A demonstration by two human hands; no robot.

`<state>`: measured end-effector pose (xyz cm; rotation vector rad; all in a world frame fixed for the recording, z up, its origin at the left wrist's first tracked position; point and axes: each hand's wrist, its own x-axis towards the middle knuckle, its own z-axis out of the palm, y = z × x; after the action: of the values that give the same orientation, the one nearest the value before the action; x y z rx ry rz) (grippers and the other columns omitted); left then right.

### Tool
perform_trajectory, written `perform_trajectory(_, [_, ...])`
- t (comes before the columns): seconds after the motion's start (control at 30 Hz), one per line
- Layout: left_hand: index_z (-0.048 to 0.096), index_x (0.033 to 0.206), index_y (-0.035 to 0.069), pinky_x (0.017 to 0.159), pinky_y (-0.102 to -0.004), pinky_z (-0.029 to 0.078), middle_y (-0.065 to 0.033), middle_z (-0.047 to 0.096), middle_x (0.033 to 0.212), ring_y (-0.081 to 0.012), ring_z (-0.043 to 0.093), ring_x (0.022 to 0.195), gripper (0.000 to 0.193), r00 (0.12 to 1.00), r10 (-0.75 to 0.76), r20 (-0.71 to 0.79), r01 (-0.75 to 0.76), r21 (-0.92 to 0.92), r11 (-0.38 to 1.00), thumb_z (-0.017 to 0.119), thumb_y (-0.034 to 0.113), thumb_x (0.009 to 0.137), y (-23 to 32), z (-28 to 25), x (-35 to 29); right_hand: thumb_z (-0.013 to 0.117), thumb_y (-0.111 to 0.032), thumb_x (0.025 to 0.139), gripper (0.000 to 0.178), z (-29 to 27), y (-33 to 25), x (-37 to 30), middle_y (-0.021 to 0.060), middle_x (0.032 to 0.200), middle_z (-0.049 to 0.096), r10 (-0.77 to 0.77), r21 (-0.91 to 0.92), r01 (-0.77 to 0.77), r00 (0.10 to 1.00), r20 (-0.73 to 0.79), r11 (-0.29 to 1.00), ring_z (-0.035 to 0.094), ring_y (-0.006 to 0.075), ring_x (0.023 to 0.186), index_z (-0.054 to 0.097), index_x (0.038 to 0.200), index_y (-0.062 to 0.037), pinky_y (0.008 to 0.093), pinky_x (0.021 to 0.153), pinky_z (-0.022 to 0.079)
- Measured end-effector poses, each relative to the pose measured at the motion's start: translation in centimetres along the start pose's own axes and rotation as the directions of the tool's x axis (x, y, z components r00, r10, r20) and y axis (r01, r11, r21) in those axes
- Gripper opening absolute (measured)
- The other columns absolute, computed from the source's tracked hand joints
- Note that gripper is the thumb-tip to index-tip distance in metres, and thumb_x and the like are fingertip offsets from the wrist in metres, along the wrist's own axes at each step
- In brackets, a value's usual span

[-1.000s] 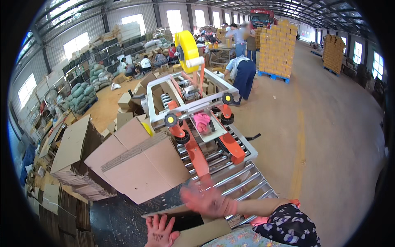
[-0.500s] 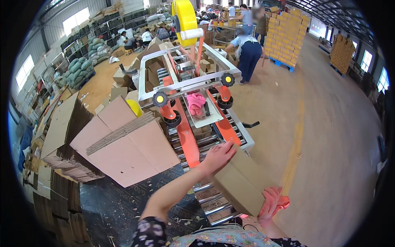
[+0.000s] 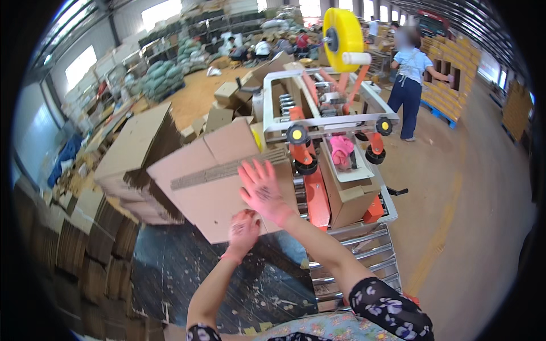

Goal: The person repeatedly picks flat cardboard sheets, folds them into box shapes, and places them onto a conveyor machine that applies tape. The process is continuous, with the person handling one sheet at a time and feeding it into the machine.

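Note:
Several flattened cardboard boxes (image 3: pixel 222 204) lean in a stack on the dark tabletop to my left. My left hand (image 3: pixel 243 232), in a pink glove, has its fingers curled at the near edge of the front flattened box. Just above it, my right hand (image 3: pixel 264 193), also gloved in pink, is spread flat over the cardboard, its fingers apart. A closed brown carton (image 3: pixel 348 200) stands between the orange side rails of the carton-sealing machine (image 3: pixel 324 125), away from both hands. A large yellow tape roll (image 3: pixel 342 40) sits on top of the machine.
Metal rollers (image 3: pixel 355 261) run up to the machine. A white tray (image 3: pixel 350 170) holding pink cloth rests above the carton. More cardboard stacks (image 3: pixel 133 148) stand at left. A co-worker (image 3: pixel 409 85) stands beside a loaded pallet stack (image 3: pixel 449 91) at the far right.
The carton both hands held over the rollers is now inside the machine. My hands have moved left onto the flattened boxes. The view has turned left, and the co-worker now stands upright.

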<state>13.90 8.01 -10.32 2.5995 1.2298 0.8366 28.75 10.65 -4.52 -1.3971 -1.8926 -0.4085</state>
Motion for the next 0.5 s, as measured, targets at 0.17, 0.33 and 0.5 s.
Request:
perform_trajectory(0.17, [0.045, 0.135, 0.001, 0.112, -0.0562, 0.019, -0.0221, 0.044, 0.139, -0.0421, 0.035, 0.133, 0.06, 0.987, 0.045, -0.152, 0.034, 0.483, 0.875, 0.06, 0.035, 0.088, -6.4, -11.4, -0.1, 0.07, -0.03, 0.076, 0.051, 2.7, -1.3, 0.1, 0.007, 0.14, 0.048, -0.255, 0.131, 0.254, 0.967, -0.01, 0.958, 0.037, 0.0306, 0.136, 0.054, 0.121, -0.0109, 0.0584, 0.114, 0.018])
perform_trajectory(0.33, [0.054, 0.127, 0.011, 0.107, -0.0522, 0.032, -0.0153, 0.043, 0.142, -0.0369, 0.034, 0.135, 0.049, 0.977, -0.057, 0.207, 0.015, 0.198, 0.98, 0.057, 0.042, 0.089, -9.6, -13.1, 1.8, 0.071, -0.021, 0.076, 0.023, -0.2, -3.7, -4.0, 0.0024, 0.126, 0.058, -0.242, 0.33, 0.287, 0.955, -0.17, 0.9, 0.047, 0.0245, 0.128, 0.06, 0.095, -0.0139, 0.0583, 0.113, 0.02])
perform_trajectory(0.5, [0.058, 0.113, 0.003, 0.1, -0.0492, 0.038, -0.0195, 0.05, 0.131, -0.0365, 0.046, 0.122, 0.061, 0.95, -0.288, 0.121, 0.19, 0.506, 0.841, 0.064, 0.053, 0.079, -7.8, -15.3, 4.6, 0.064, -0.009, 0.069, 0.014, -10.8, -4.3, -7.6, 0.0087, 0.071, 0.048, -0.358, 0.72, 0.231, 0.934, 0.025, 0.654, 0.052, 0.0313, 0.075, 0.049, 0.069, -0.0067, 0.0454, 0.085, 0.044])
